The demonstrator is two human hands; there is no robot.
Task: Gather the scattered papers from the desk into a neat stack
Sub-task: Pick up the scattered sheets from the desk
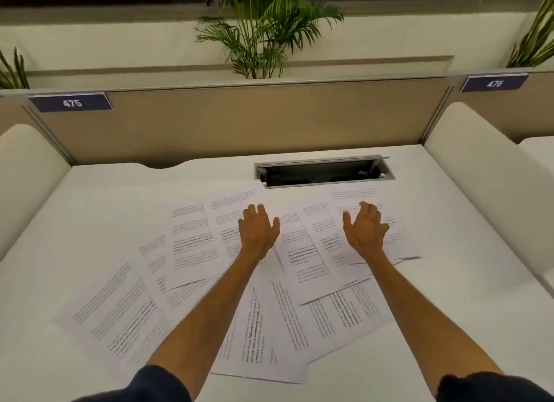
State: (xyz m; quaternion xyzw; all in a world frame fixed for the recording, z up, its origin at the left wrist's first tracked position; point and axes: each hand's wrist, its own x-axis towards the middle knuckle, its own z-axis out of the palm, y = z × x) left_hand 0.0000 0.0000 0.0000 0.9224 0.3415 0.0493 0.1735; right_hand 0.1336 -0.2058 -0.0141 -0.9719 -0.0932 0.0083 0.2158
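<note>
Several printed white papers (192,243) lie fanned and overlapping across the middle of the white desk (90,198). Some sheets are upright, others are turned sideways, such as the near sheet (254,335) at the front. My left hand (258,229) hovers over or rests on a far middle sheet, fingers spread, holding nothing. Over the far right sheet (356,195) my right hand (366,228) is open with the palm turned inward. Both forearms stretch over the near papers and hide parts of them.
An open cable tray (323,171) is sunk into the desk just behind the papers. A tan partition (239,117) with labels 475 and 476 closes the back. White side dividers (467,174) flank the desk. Potted palms stand behind the partition.
</note>
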